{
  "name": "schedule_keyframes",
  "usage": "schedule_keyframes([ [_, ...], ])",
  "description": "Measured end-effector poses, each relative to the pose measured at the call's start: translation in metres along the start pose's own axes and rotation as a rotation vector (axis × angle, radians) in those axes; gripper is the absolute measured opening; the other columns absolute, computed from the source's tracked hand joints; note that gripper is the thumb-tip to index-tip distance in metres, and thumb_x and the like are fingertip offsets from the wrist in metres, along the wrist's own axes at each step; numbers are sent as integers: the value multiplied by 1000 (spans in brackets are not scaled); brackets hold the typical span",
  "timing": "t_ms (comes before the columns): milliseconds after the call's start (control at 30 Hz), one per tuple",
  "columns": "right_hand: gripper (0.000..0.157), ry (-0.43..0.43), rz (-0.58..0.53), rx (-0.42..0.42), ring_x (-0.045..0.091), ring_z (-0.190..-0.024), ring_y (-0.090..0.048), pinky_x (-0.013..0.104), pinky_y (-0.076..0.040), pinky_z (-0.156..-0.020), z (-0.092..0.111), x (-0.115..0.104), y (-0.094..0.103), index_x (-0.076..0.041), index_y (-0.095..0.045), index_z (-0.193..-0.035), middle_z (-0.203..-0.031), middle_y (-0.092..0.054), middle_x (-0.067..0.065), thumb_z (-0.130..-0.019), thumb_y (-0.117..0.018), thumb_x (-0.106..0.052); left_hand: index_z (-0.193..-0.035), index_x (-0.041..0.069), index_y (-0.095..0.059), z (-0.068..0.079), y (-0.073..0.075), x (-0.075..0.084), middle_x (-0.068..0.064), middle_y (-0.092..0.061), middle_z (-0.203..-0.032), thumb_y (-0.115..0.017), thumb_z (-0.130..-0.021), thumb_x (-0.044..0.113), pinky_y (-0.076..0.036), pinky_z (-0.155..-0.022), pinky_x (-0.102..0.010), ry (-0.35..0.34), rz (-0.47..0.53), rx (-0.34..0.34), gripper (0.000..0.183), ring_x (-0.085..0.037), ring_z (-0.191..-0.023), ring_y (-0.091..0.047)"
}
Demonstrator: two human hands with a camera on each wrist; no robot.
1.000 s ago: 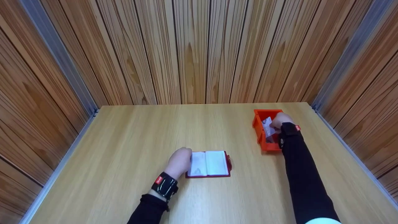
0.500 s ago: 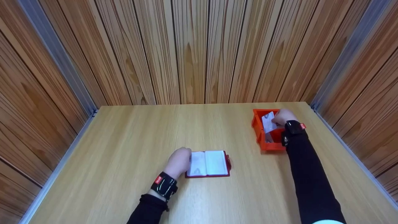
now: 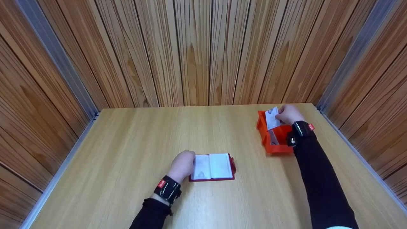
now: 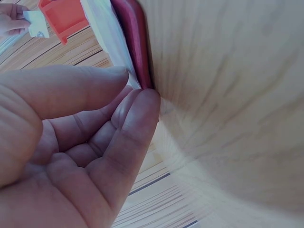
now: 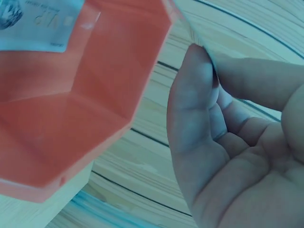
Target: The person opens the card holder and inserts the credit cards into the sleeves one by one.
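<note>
Presently left hand [image 3: 182,163] pinches left edge of open booklet [image 3: 220,167] on table [image 3: 127,143]; right hand [image 3: 290,114] grips card [image 3: 272,118] between thumb and finger, near bin [image 3: 279,149] with 1 other card [image 5: 35,26] inside.

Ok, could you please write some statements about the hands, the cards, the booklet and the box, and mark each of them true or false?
1. The right hand pinches a pale card. True.
2. The booklet's left edge is held by the left hand. True.
3. The booklet is closed. False: it lies open.
4. Another card is in the orange box. True.
5. The box stands left of the booklet. False: it stands to the right.
</note>
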State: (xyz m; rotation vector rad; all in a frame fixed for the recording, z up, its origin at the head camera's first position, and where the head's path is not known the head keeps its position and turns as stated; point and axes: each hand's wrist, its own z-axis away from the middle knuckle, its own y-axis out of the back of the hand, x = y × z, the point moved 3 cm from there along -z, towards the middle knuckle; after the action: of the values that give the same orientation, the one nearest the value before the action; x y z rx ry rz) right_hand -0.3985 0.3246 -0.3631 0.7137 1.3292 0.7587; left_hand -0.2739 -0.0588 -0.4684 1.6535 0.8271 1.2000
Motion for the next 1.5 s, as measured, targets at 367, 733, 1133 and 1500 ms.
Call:
schedule_keyframes([
  [367,26,3,-38,17,35,-99,-49,42,-45,-87,12,-28,-1,7,-49,-116,-110,-51,22,-97,-55,-10,-86,-1,-63,1,1,-2,-10,-57,-77,-66,-83,-4,-50,-72,-43,20,7,-20,5,-28,-76,-59],
  [733,24,84,-32,28,34,-95,-51,40,-45,-83,21,-56,-14,6,-52,-113,-106,-53,21,-96,-58,-9,-89,-3,-65,0,1,-3,-11,-58,-78,-65,-85,-4,-50,-74,-43,29,26,-31,5,-28,-77,-59],
  [1133,22,108,-139,-72,33,-97,-62,37,-56,-81,26,-70,-42,8,-51,-113,-111,-58,24,-94,-58,-1,-84,-1,-63,1,2,-1,-10,-56,-76,-67,-82,-3,-50,-72,-43,16,14,-4,6,-27,-75,-57],
  [1500,27,93,-189,-129,32,-96,-65,38,-56,-82,39,-77,-71,3,-51,-118,-113,-59,23,-94,-62,-5,-88,-2,-65,0,2,-2,-10,-58,-79,-66,-84,-4,-50,-75,-43,51,31,-33,5,-26,-78,-58],
])
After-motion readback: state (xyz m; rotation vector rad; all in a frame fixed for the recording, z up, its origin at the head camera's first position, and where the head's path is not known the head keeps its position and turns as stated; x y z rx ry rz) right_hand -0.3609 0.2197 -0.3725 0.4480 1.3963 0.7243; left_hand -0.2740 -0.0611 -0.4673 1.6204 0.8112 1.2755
